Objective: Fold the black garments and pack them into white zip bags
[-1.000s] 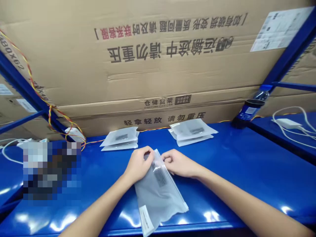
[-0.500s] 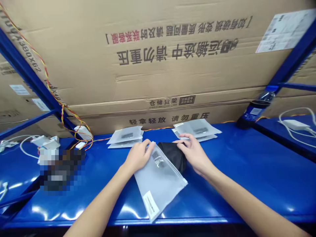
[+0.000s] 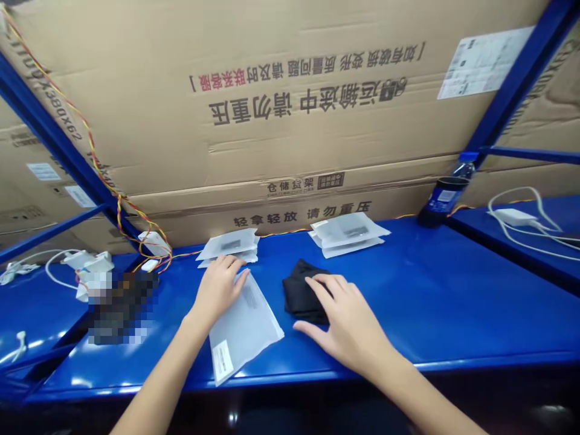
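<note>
We had both bare hands over the blue metal shelf (image 3: 408, 290), one at each of two things lying side by side. Our left hand (image 3: 217, 290) was bent over the upper end of a frosted plastic bag (image 3: 247, 326), its thumb and fingers at the bag's top edge; whether they pinched the film or only pressed on it, we could not tell. Such a touch probably served to keep the light, slippery bag from sliding. It lay slantwise, with a white label (image 3: 222, 359) facing up at its near corner, where nothing covered it.

Just to the right of the bag, and apart from it, lay a folded black cloth item (image 3: 301, 296). Our right hand (image 3: 348, 317) was loosely spread, unclenched, with its fingers at the cloth and the thumb held well away, so it seemed to steady or feel the fabric rather than grip it.

Farther back lay a left group of frosted bags (image 3: 229, 241) and a right group of frosted bags (image 3: 348, 232), each overlapped in a small pile, perhaps to leave the front of the shelf for handling. A drink bottle (image 3: 441, 199) stood by the right-hand post, near the cardboard (image 3: 294, 145), likely out of our way.
</note>
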Motion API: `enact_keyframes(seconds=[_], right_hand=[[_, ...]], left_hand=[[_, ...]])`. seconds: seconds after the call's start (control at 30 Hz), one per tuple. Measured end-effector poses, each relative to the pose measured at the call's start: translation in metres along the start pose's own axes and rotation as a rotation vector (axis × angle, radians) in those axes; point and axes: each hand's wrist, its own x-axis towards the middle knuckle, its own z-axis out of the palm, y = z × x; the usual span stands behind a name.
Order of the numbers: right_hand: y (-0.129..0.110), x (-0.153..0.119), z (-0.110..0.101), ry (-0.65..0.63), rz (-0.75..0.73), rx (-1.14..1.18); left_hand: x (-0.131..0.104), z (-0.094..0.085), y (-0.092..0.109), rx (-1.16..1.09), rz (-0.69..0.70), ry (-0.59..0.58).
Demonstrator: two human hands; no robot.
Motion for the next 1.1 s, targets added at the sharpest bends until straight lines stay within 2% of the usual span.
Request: enact_keyframes(seconds=[0.07,0.17,0.27,0.4,0.47,0.57,0.6,0.67,0.73,0.83,0.9,0.97,1.03,1.1], right_hand=[[0.0,0.004,0.007,-0.094,-0.04,-0.011],[0.008,0.005,0.013,-0.087,0.0,0.089],[0.018,0.004,0.005,0.008,0.147,0.333],[0.027,0.004,-0.01,0.085,0.404,0.624],[0.032,0.004,-0.014,0.142,0.536,0.743],[0.048,-0.004,-0.017,0.244,0.708,0.809],[0.057,-0.01,-0.019,0.266,0.756,0.766],[0.076,-0.023,-0.022,0.27,0.817,0.54],[0.093,-0.038,-0.026,0.251,0.772,0.214],[0.102,-0.051,-0.03,0.281,0.553,-0.099],[0.096,-0.05,-0.03,0.294,0.415,-0.112],[0.084,-0.043,-0.025,0.236,0.319,-0.06],[0.073,-0.036,-0.02,0.155,0.278,-0.012],[0.068,-0.029,-0.017,0.131,0.294,0.038]], left_hand=[[-0.01,0.002,0.026,-0.024,0.037,0.037],[-0.029,0.018,0.072,-0.143,0.093,0.057],[-0.041,0.043,0.111,-0.225,0.082,0.108],[-0.039,0.064,0.139,-0.227,-0.008,0.276],[-0.033,0.066,0.144,-0.194,-0.027,0.313],[-0.027,0.069,0.143,-0.166,0.054,0.213],[-0.027,0.07,0.141,-0.166,0.088,0.158],[-0.031,0.074,0.134,-0.17,0.125,0.07],[-0.036,0.077,0.126,-0.172,0.122,0.028],[-0.042,0.078,0.12,-0.167,0.105,0.016],[-0.042,0.077,0.118,-0.147,0.098,0.004],[-0.042,0.075,0.118,-0.12,0.092,-0.017],[-0.041,0.073,0.116,-0.095,0.088,-0.031],[-0.042,0.07,0.109,-0.075,0.071,-0.032]])
